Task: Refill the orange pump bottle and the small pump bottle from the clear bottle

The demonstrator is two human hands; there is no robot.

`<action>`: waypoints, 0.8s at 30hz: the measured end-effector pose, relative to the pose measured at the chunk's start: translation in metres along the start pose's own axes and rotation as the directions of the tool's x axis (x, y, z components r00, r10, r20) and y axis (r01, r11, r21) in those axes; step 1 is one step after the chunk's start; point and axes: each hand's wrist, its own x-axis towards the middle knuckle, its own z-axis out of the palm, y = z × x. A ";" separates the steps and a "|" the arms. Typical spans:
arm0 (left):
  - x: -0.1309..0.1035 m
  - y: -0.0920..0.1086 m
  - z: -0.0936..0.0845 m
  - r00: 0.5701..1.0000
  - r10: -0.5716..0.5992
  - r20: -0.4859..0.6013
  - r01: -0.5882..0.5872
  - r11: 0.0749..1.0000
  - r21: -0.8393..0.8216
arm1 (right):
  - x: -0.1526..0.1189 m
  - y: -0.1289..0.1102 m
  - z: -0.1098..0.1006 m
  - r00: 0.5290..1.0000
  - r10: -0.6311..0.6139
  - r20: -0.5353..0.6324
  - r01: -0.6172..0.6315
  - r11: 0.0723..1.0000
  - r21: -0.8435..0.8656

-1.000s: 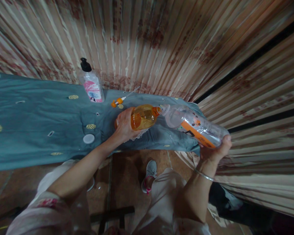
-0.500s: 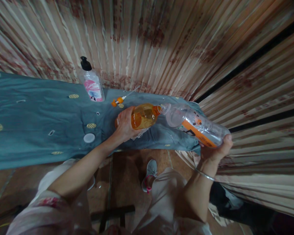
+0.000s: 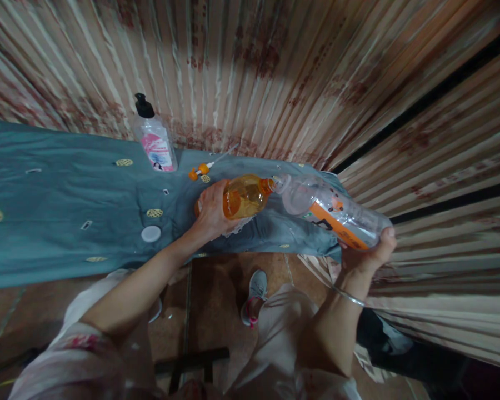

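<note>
My left hand (image 3: pixel 213 211) is wrapped round an amber, see-through bottle (image 3: pixel 247 196) that lies tilted on its side, its neck pointing right. In my right hand (image 3: pixel 373 253) is a clear plastic bottle (image 3: pixel 337 208) with an orange label, held near its base. The two mouths meet, or nearly so; I cannot tell whether one sits inside the other. An orange pump top (image 3: pixel 200 171) with a thin tube lies behind my left hand. To the left on the cloth is a round white cap (image 3: pixel 150 234).
A clear pump bottle (image 3: pixel 156 144) with a black top and pink label stands at the back of the teal cloth-covered table (image 3: pixel 66 194). A pleated curtain (image 3: pixel 233 72) hangs along the back and right. My feet are on the brown tiled floor (image 3: pixel 216 300).
Almost nothing differs. Both hands keep their grip, and the bottles stay mouth to mouth in nearly the same place. The view has shifted very slightly.
</note>
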 end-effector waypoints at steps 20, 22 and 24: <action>0.000 0.002 -0.003 1.000 0.001 0.011 -0.001 1.000 -0.005 | 0.001 0.004 -0.005 0.997 0.037 -0.062 -0.038 0.999 -0.007; 0.000 0.001 -0.002 1.000 0.005 -0.002 -0.005 1.000 -0.006 | 0.000 0.003 -0.004 0.997 0.028 -0.069 -0.028 1.000 -0.001; 0.000 0.000 -0.001 1.000 0.005 -0.015 -0.005 1.000 -0.005 | 0.000 0.003 -0.004 0.998 0.025 -0.061 -0.025 1.000 0.002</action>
